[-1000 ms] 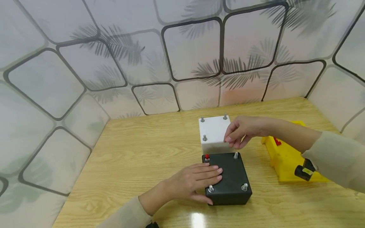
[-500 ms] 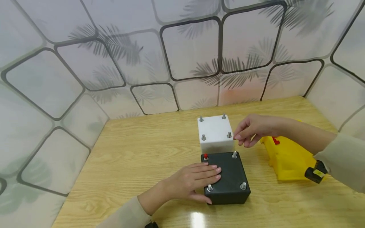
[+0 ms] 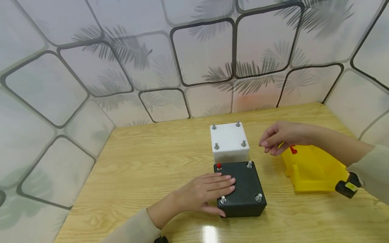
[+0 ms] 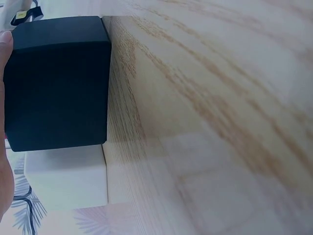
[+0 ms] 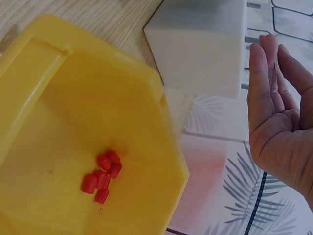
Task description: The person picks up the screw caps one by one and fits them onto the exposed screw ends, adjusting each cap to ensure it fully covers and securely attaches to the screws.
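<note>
My left hand rests flat on the black box, fingers straight over its top and thumb along its near left edge. Metal bolts stand up at the box's corners. A red cap covers the far left one. Behind it sits a white box, its corner bolts bare. My right hand is in the air to the right of the white box, with fingers loosely bent and nothing visible between them. In the right wrist view, several red caps lie inside a yellow bin near that hand.
Both boxes and the bin stand on a wood-grain table. A patterned curtain encloses the back and sides. A dark wrist camera hangs below the right sleeve.
My right hand has moved right, away from the white box toward the yellow bin, uncovering the white box's near right bolt. The left hand has stayed on the black box.
</note>
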Demonstrator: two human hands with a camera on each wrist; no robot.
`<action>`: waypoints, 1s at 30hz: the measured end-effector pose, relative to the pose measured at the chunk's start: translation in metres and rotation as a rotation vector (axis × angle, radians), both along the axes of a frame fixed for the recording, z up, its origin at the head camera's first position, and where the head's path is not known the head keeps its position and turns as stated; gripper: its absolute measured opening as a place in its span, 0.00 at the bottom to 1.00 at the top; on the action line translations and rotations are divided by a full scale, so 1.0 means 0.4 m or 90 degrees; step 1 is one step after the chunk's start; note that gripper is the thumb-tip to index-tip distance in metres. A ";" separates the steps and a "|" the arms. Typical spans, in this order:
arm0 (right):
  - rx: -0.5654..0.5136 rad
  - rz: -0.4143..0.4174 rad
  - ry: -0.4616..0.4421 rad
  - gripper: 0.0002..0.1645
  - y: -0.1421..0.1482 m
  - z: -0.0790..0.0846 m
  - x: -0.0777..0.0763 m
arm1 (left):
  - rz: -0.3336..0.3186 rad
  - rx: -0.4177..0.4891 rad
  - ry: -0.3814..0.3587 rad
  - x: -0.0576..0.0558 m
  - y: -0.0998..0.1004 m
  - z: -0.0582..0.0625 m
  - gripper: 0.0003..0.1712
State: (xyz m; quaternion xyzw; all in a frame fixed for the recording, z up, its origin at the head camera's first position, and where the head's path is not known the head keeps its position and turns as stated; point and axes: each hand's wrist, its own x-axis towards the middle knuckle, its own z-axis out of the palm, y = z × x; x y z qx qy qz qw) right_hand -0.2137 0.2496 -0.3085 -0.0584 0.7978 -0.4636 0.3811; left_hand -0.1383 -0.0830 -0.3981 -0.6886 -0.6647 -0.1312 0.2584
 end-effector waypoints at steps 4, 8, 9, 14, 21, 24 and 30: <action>-0.009 -0.012 -0.002 0.19 0.024 0.000 0.003 | -0.001 -0.001 0.000 -0.001 0.001 -0.001 0.43; -0.004 -0.026 -0.001 0.19 0.048 0.002 0.003 | -0.004 0.000 0.000 -0.002 0.002 0.001 0.43; -0.003 -0.027 0.000 0.19 0.053 0.002 0.003 | -0.004 0.000 -0.001 -0.002 0.002 0.001 0.43; 0.000 -0.031 -0.003 0.20 0.080 0.002 0.003 | -0.003 -0.001 0.001 -0.002 0.002 0.002 0.44; 0.003 -0.037 -0.002 0.20 0.114 0.000 -0.004 | -0.002 0.001 0.007 -0.003 0.002 0.000 0.44; 0.005 -0.041 0.003 0.19 0.125 -0.002 -0.010 | -0.002 0.002 0.008 -0.004 0.001 -0.002 0.43; 0.023 -0.057 0.011 0.21 0.144 -0.007 -0.019 | -0.004 0.003 0.006 -0.004 0.001 -0.002 0.44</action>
